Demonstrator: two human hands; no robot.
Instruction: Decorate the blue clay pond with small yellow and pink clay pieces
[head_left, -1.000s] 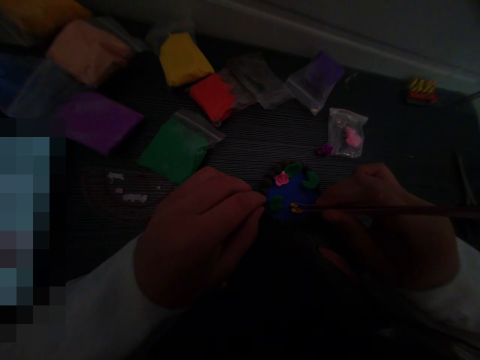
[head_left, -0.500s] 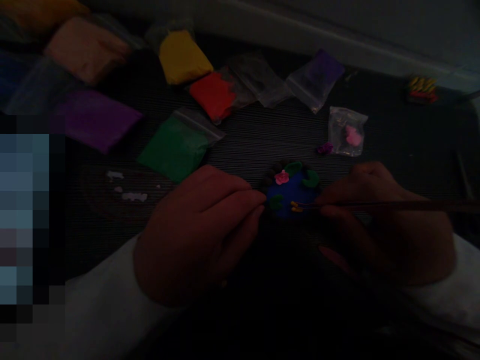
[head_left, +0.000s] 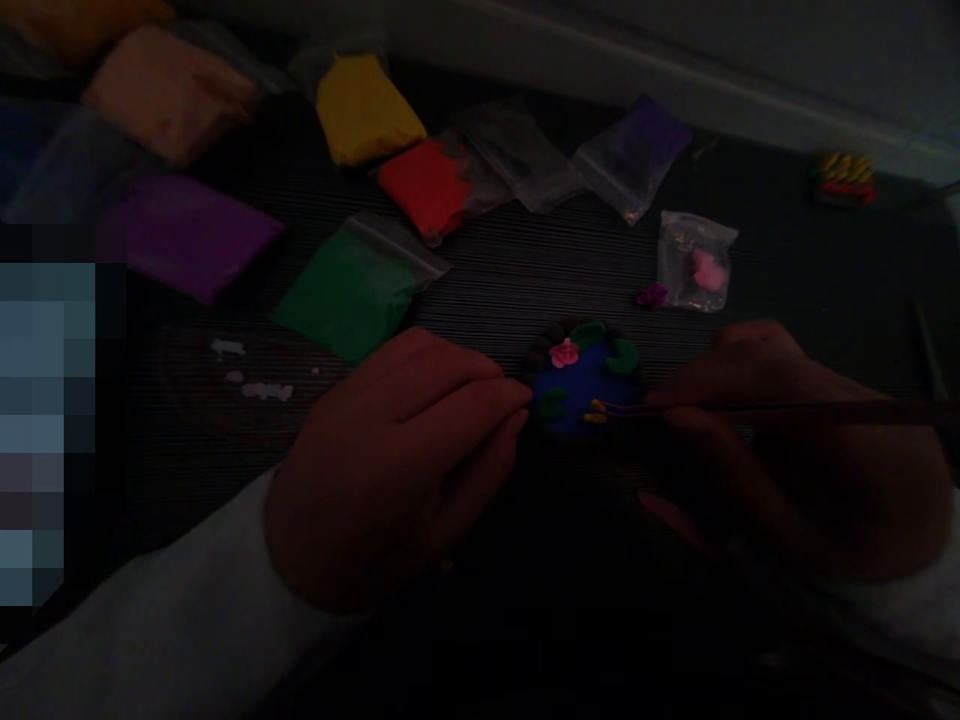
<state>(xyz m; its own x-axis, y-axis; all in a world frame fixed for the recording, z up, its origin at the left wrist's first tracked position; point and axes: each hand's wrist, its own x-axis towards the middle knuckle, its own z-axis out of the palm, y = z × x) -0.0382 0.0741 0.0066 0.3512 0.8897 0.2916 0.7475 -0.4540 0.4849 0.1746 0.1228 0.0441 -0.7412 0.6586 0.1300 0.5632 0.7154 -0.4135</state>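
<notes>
A small round clay pond lies on the dark surface, with a blue middle and a rim of dark lumps. On it are green lily pads, a pink flower and small orange-yellow pieces. My left hand pinches the pond's left edge, its thumb and forefinger together. From the right, my right hand grips a slim modelling tool with a long dark reddish handle. The tool's thin, two-line tip reaches the orange-yellow pieces. Dim light hides the right fingers' undersides.
Behind lie bags of green, purple, yellow and red clay. A small bag with pink clay and a purple flower are behind my right hand. White bits are at left.
My right hand and the tool have shifted a little to the right, and one orange-yellow piece sits slightly farther right by the tip. My left hand stays in place.
</notes>
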